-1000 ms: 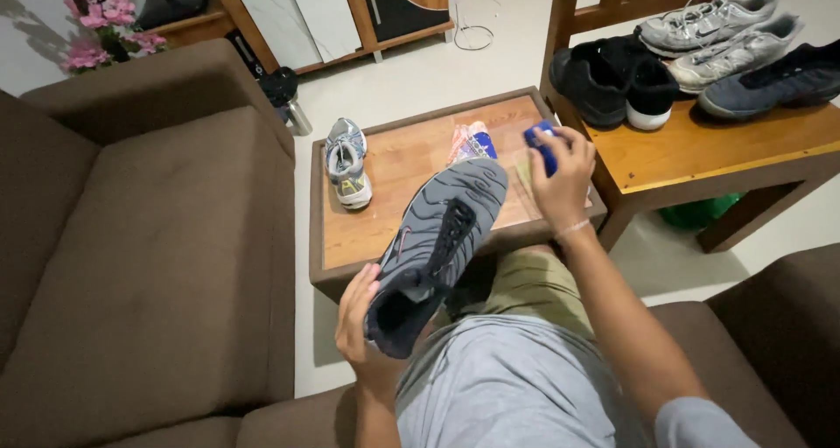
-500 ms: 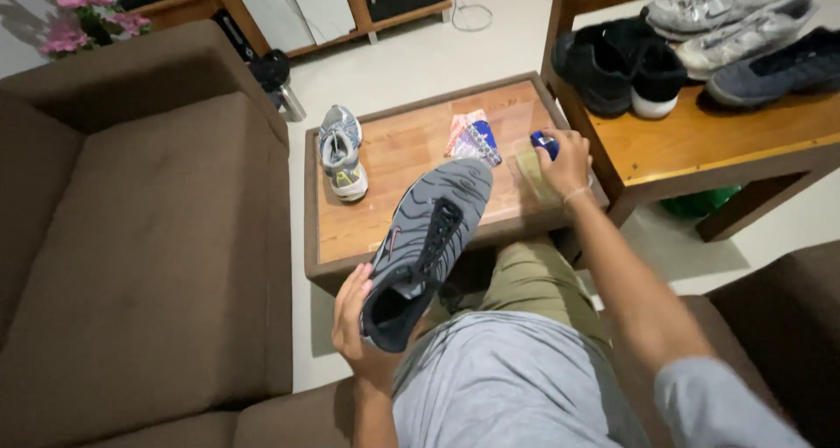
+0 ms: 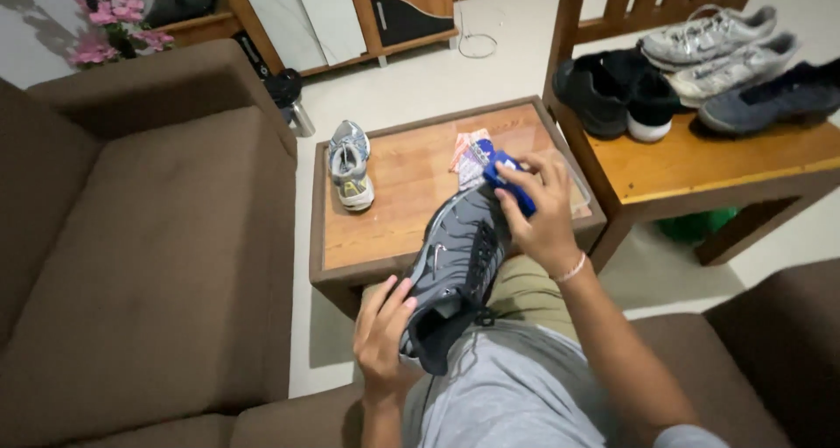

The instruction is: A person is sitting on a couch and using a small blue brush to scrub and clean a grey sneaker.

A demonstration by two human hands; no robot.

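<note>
Brown sofa to the person's left. Low wooden counter ahead carries a small grey sneaker near its left edge and a colourful packet at the far edge. Grey sneaker is off the counter, over the lap, heel gripped by left hand. Right hand, half a second ago low at the counter's right edge, now presses a blue object against the toe, fingers clenched round it: contact with the shoe has begun.

Low wooden table: open wood across the near-left and middle. Grey-and-yellow sneaker blocked the far-left corner; a printed packet lay at the far middle. The held grey sneaker and right hand covered the near-right. Right of the table, a shoe-laden bench closed that side. Sofa walled the left.
</note>
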